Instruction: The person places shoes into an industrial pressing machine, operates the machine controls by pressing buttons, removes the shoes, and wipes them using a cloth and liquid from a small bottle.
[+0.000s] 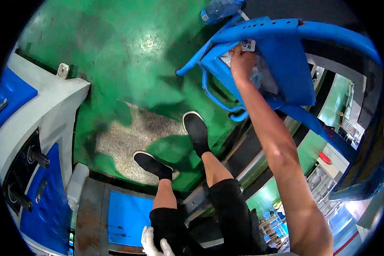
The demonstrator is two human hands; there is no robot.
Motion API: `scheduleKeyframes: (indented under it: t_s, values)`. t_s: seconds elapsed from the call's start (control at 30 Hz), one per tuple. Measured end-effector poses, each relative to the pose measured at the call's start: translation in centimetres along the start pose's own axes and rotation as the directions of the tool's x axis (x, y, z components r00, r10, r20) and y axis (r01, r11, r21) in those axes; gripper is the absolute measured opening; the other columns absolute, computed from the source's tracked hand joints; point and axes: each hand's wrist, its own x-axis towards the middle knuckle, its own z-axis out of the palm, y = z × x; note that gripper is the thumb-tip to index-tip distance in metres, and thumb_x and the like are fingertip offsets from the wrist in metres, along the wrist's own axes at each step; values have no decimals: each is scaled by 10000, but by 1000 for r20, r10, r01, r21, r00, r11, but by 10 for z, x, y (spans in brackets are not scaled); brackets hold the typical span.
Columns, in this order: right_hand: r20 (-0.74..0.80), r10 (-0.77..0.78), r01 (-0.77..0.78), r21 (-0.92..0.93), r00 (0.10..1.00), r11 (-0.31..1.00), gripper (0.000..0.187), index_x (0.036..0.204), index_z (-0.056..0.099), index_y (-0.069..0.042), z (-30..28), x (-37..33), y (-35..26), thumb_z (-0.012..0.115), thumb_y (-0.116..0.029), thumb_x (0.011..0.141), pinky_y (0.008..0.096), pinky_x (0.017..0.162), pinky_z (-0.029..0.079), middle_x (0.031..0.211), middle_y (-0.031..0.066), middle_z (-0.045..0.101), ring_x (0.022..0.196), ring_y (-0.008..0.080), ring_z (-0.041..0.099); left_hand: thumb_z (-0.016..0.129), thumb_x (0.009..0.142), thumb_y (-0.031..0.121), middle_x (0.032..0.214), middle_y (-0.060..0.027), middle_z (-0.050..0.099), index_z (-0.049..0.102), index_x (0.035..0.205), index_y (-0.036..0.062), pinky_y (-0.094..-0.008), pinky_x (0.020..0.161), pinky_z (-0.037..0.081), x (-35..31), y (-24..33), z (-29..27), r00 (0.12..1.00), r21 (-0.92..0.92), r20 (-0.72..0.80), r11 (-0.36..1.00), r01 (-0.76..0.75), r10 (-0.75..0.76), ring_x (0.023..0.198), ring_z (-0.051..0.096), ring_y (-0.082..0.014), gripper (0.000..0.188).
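A blue rail [264,29] and bottle [219,10] crowd the blue bin [289,70] around the curled right hand [243,65]. Its hold, like the left hand's [149,244], is unclear.

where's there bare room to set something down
The widest bare patch is green floor beyond the black shoes, between the pale machine and the blue bin. The blue plate left of the gloved left hand also looks bare. The bin is crowded, with the right hand among its contents; a bottle lies beside it.
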Motion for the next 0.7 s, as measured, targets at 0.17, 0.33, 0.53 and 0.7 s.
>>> scheduleKeyframes:
  t_s: [0.17, 0.33, 0.53, 0.7]
  values:
    - [-109, 55, -50, 47, 993, 998, 378, 940, 666, 70, 4, -10, -1, 578, -293, 1004, 544, 722, 486, 889, 283, 704, 803, 447, 685, 649, 945, 55, 1375, -276, 556, 545, 1371, -42, -488, 1088, 419, 7, 5, -4, 1000, 11, 7, 1000, 12, -12, 1256, 545, -457, 449]
    - [-134, 72, -87, -110, 988, 990, 375, 1022, 661, 78, 10, 4, -2, 594, -285, 957, 584, 784, 505, 974, 326, 681, 907, 511, 659, 640, 956, 73, 1378, -265, 560, 543, 1379, -37, -488, 1094, 412, 15, 13, -9, 999, 10, 16, 999, 45, -45, 1263, 543, -447, 447]
    - [-109, 244, -263, -227, 964, 938, 467, 1058, 685, 48, 25, 17, -15, 605, -391, 920, 557, 837, 544, 1074, 319, 687, 979, 480, 678, 636, 962, 77, 1385, -266, 552, 537, 1384, -32, -485, 1095, 407, 20, 9, -10, 999, -23, 19, 999, 33, -32, 1266, 538, -446, 447]
    - [252, 115, 21, -480, 961, 877, 598, 1246, 671, -49, 27, 38, 11, 555, -535, 917, 621, 912, 498, 1220, 274, 671, 1103, 444, 656, 637, 958, 80, 1385, -269, 549, 539, 1382, -31, -485, 1102, 401, 22, 9, -14, 998, 7, 42, 998, 56, -56, 1271, 532, -449, 449]
